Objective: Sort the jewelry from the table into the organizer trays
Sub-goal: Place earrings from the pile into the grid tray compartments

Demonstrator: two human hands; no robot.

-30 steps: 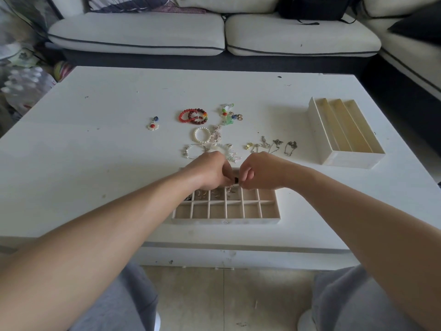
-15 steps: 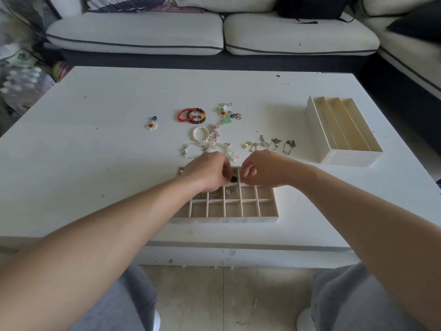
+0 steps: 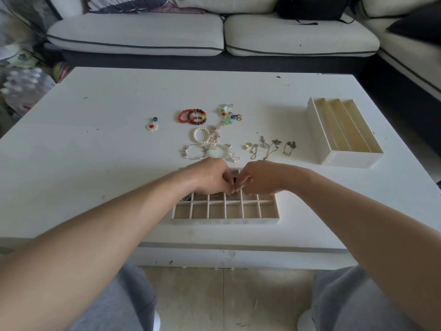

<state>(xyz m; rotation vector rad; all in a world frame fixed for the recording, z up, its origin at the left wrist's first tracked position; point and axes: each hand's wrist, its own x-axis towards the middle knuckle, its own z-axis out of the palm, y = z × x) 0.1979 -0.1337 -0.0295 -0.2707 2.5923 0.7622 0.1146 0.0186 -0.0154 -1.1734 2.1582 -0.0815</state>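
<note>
A gridded organizer tray (image 3: 225,220) lies at the table's near edge, with small pieces in its back-row cells. My left hand (image 3: 210,176) and my right hand (image 3: 261,177) meet over the tray's back half, fingers curled, pinching a small dark piece (image 3: 234,180) between their fingertips. Loose jewelry lies beyond them: red bead bracelets (image 3: 192,116), a pearl bracelet (image 3: 201,135), a silver bracelet (image 3: 194,151), thin chains (image 3: 270,148), colourful charms (image 3: 229,114) and a flower pendant (image 3: 152,124). The hands hide the tray's back cells.
A cream long-slot organizer (image 3: 343,132) stands at the right of the white table (image 3: 95,144). Sofas (image 3: 214,32) run along the far side and the right. My knees in grey trousers sit below the table's near edge.
Both hands have stayed together over the tray, dropping slightly toward its back rows. The jewelry on the table has not moved.
</note>
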